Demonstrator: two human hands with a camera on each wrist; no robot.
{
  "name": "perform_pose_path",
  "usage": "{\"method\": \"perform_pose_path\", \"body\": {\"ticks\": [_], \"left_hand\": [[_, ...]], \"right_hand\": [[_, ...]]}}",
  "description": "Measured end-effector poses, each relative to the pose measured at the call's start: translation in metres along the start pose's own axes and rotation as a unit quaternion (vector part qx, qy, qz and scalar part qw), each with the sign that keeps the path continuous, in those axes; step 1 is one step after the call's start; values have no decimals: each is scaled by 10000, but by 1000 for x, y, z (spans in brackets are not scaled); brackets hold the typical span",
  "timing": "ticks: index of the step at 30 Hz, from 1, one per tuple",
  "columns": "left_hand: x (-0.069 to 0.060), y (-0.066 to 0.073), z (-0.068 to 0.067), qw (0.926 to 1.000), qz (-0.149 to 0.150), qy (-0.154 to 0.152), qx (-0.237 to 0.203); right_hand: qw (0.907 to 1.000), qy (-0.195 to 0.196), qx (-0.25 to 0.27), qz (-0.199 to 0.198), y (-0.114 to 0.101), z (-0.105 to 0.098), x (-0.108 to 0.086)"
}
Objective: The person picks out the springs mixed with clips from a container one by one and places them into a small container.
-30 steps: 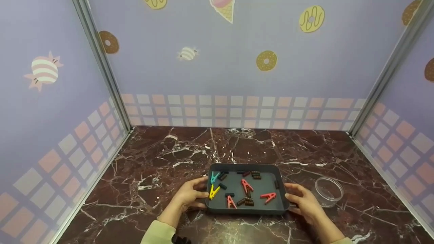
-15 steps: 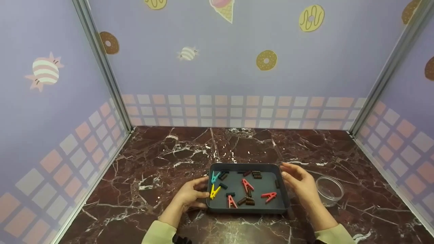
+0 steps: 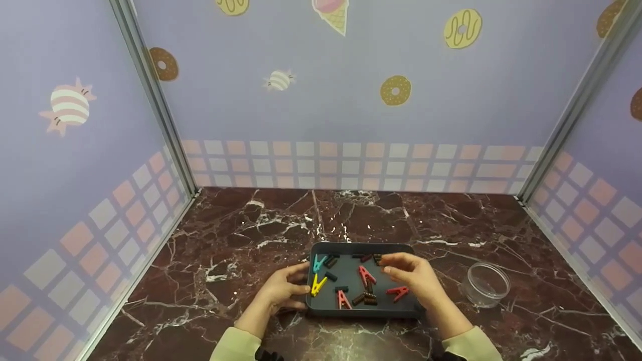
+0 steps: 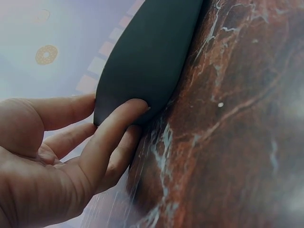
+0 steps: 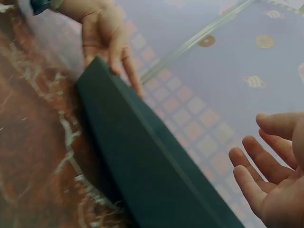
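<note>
A dark grey tray (image 3: 363, 313) holds several small dark ribbed cylinders, three red clips, a yellow clip (image 3: 317, 286) and a blue clip (image 3: 318, 262). My left hand (image 3: 279, 290) rests against the tray's left side, thumb at the rim; in the left wrist view its fingers touch the tray wall (image 4: 142, 52). Over the tray's right part hovers my right hand (image 3: 419, 281), thumb and forefinger near the dark cylinders at the back. In the right wrist view the right hand (image 5: 273, 166) has spread, slightly bent fingers with nothing between them.
A round clear plastic container (image 3: 486, 286) stands on the marbled table (image 3: 225, 225) to the right of the tray. Patterned panels (image 3: 326, 110) with metal corner posts enclose the back and both sides.
My right hand has let go of the tray's right side and moved left, over its inside. My left hand has stayed at the left side.
</note>
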State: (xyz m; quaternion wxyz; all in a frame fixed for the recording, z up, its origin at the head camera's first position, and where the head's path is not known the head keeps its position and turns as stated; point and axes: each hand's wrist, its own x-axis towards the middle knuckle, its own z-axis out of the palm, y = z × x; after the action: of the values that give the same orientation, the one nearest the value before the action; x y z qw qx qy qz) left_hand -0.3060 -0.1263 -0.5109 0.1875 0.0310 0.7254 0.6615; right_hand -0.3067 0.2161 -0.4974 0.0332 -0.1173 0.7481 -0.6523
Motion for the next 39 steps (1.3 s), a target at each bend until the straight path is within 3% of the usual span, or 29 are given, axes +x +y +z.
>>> {"method": "perform_pose_path", "body": {"ticks": [6, 14, 21, 29, 39], "left_hand": [[0, 0, 2, 10000, -17, 9, 31], [-1, 1, 2, 10000, -19, 75, -8], [-1, 0, 2, 10000, -7, 64, -47], [-1, 1, 2, 10000, -16, 40, 63], [-1, 1, 2, 10000, 6, 18, 41]], "right_hand": [[9918, -948, -861, -17, 14, 5, -3], [9814, -1268, -1443, -50, 17, 10, -4], [9678, -1169, -2227, -130, 18, 16, -5], [9469, -716, -3132, -120, 17, 28, -7], [9335, -600, -3530, -195, 20, 33, -6]]}}
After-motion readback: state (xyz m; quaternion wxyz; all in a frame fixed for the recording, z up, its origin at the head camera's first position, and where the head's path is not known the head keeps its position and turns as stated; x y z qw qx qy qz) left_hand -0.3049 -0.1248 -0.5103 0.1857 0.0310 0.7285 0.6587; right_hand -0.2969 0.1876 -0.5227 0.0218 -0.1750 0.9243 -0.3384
